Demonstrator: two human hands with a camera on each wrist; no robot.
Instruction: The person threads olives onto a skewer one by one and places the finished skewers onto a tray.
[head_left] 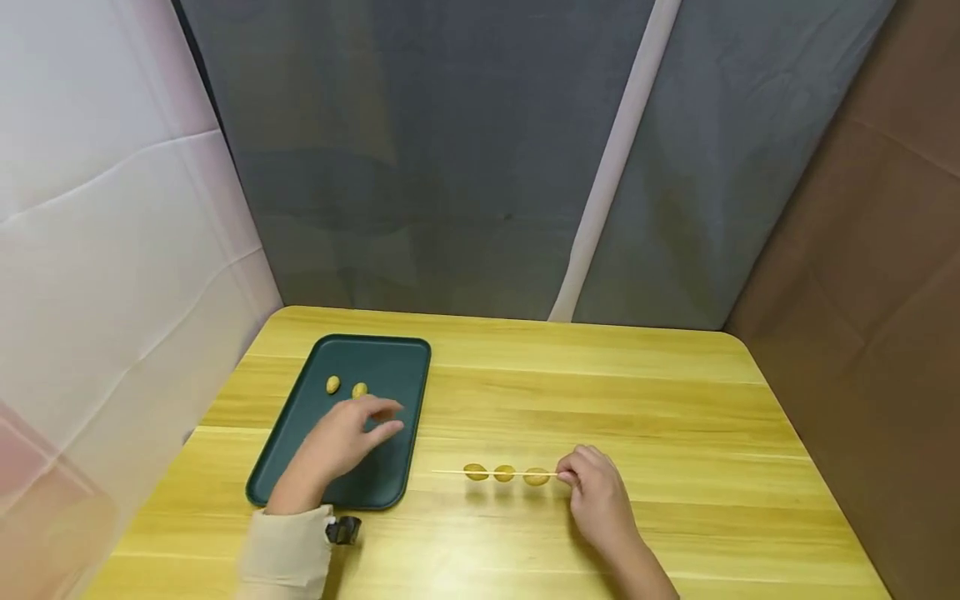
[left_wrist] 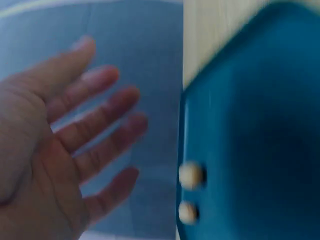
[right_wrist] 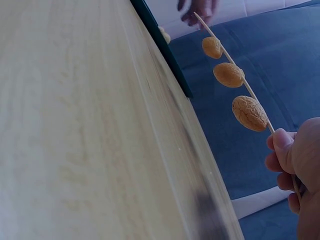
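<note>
My right hand (head_left: 600, 496) pinches one end of a thin wooden skewer (head_left: 450, 472), held level a little above the table. Three wrinkled, oval, yellow-brown pieces (right_wrist: 250, 113) sit along it with gaps between them; their exact kind is unclear. The skewer's bare tip points left. Over the dark green tray (head_left: 393, 367), my left hand (head_left: 345, 437) hovers with nothing in it, thumb apart from the fingers. Its spread fingers (left_wrist: 117, 140) show in the left wrist view. Two loose pieces, one farther left (head_left: 333, 384) and one nearer the hand (head_left: 360, 389), lie on the tray.
A yellow wood-grain table (head_left: 570, 383) carries the tray on its left side. Grey cloth (head_left: 450, 167) hangs behind, white cloth (head_left: 112, 208) on the left and brown cloth (head_left: 885, 292) on the right. A small black device (head_left: 345, 530) is at the left sleeve.
</note>
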